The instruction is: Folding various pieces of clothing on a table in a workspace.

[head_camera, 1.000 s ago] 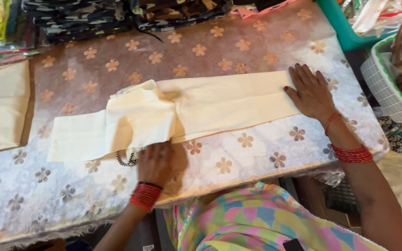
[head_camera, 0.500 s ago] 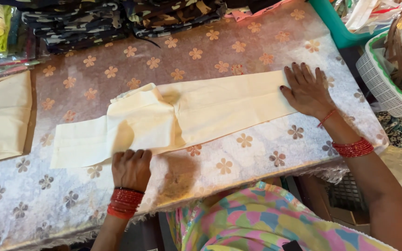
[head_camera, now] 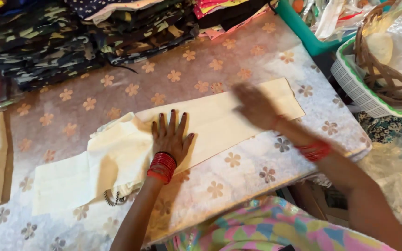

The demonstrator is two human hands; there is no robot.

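Head view: left hand [head_camera: 170, 137] spread flat on cream cloth [head_camera: 219, 123], blurred right hand [head_camera: 254, 106] indistinct.

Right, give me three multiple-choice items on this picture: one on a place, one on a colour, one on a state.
1. Where does the left hand rest?
A. flat on the cream cloth
B. in the wicker basket
C. on the stack of dark fabrics

2. What colour are the bangles on the left wrist?
A. green
B. red
C. white

3. How does the right hand look?
A. gripping scissors
B. blurred above the cloth's right part, holding nothing
C. tucked under the table

Answers:
1. A, its spread fingers lie on the cloth near the middle.
2. B, a red stack circles the wrist.
3. B, the hand is smeared by motion blur and no tool shows in it.
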